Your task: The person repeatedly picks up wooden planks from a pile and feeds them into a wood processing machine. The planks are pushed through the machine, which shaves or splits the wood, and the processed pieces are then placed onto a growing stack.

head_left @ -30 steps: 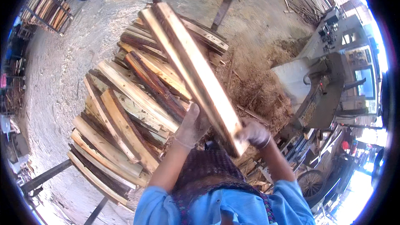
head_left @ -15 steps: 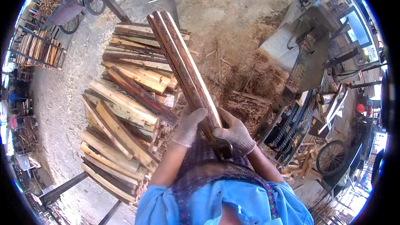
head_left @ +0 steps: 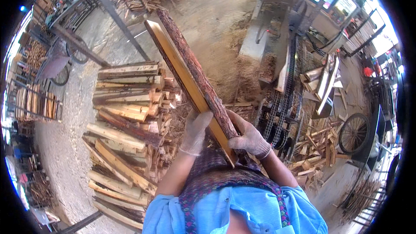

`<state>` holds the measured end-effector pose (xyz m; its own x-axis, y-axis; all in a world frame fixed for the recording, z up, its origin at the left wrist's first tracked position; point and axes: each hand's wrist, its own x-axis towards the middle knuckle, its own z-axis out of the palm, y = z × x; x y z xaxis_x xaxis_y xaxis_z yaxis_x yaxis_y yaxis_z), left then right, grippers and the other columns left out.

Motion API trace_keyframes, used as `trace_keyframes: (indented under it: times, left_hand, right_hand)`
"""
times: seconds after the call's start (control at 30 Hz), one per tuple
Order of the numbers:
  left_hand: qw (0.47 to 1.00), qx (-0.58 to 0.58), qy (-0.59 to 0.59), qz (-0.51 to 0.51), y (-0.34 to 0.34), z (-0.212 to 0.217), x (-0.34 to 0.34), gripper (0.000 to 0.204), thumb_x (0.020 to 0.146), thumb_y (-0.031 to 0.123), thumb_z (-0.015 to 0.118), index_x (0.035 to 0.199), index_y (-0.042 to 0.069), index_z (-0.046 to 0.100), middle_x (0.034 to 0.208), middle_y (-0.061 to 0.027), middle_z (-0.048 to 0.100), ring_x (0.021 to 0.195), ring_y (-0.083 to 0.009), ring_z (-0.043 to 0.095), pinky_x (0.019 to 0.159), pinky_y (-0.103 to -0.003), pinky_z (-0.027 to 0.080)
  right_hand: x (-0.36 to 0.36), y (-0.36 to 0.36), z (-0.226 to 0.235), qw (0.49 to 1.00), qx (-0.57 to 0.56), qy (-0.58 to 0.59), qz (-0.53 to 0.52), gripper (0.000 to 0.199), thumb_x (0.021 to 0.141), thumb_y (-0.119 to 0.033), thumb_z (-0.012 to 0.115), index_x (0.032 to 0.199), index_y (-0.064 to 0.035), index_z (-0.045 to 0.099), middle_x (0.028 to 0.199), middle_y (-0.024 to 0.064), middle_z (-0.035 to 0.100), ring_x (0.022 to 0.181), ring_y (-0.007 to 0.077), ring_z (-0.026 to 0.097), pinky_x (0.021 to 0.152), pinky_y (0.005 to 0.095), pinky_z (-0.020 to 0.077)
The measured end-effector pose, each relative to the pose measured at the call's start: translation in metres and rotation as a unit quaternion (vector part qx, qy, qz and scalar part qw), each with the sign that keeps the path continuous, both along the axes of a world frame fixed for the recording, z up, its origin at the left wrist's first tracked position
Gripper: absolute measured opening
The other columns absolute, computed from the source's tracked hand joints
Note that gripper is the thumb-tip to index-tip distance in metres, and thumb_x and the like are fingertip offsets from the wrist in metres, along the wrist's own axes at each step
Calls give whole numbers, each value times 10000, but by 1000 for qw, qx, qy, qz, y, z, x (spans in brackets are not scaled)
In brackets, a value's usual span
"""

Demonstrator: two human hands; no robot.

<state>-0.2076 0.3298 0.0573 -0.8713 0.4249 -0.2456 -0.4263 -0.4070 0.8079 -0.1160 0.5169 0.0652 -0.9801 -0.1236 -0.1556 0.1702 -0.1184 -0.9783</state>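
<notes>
Two long split wood slabs lie side by side in front of me, slanting from my waist toward the far left. The left slab (head_left: 200, 99) turns its smooth yellow sawn face up, and the right slab (head_left: 193, 63) shows rough reddish bark. My left hand (head_left: 196, 132), in a whitish knit glove, is closed on the left edge near the lower end. On the opposite side, my right hand (head_left: 250, 138), gloved alike, grips the barked slab with its thumb across the wood. Both hands' fingers are partly hidden beneath the slabs.
A stack of split wood (head_left: 125, 104) stands at my left. On the right runs a chain conveyor (head_left: 277, 112) with a pale wood piece (head_left: 284, 76) on it. Beyond are scattered offcuts (head_left: 314, 149), a spoked wheel (head_left: 354, 133) and a metal frame (head_left: 115, 17).
The slabs have been turned over in my hands, so a broad yellow face and bark show instead of narrow pale edges. My view has swung toward the right, bringing more of the conveyor in.
</notes>
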Motion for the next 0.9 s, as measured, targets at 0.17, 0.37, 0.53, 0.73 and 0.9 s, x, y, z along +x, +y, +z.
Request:
trace_keyframes:
  times: [0.17,0.37,0.53,0.73,0.9]
  left_hand:
    - [973,-185,89,105,23,6,-3,311,995,257,731,1158,4,652,975,-73,697,866,-160,661,804,-310,573]
    - [957,-248,31,149,46,28,-7,418,1046,328,717,1231,-37,632,1106,-115,726,924,-197,678,851,-356,559]
    - [970,-158,142,121,47,-15,2,576,1031,273,715,1466,-32,493,1330,-149,632,1125,-226,638,1000,-374,540]
    - [945,-214,233,81,86,25,26,763,812,89,802,1460,-70,433,1220,-121,629,1049,-212,640,936,-340,552]
    - [948,-135,283,-47,122,40,44,721,910,188,750,1489,-71,408,1292,-160,613,1146,-243,634,998,-385,535]
  right_hand:
    - [27,27,13,992,75,-27,-101,1149,713,-240,925,1648,58,326,1578,186,528,1462,248,496,1236,368,365]
    - [45,20,13,969,142,10,-204,1171,718,-233,932,1649,63,287,1532,243,557,1424,285,550,1205,371,416]
    - [38,-3,28,909,361,-44,-205,1171,746,-333,940,1653,-3,277,1447,330,569,1298,469,628,1099,478,522]
    - [65,9,17,910,390,37,-132,1271,713,-527,938,1622,55,265,1517,349,500,1363,487,571,1102,502,525]
    - [73,48,23,972,124,-48,-192,1225,778,-481,908,1638,70,232,1472,345,561,1382,431,584,1121,433,516]
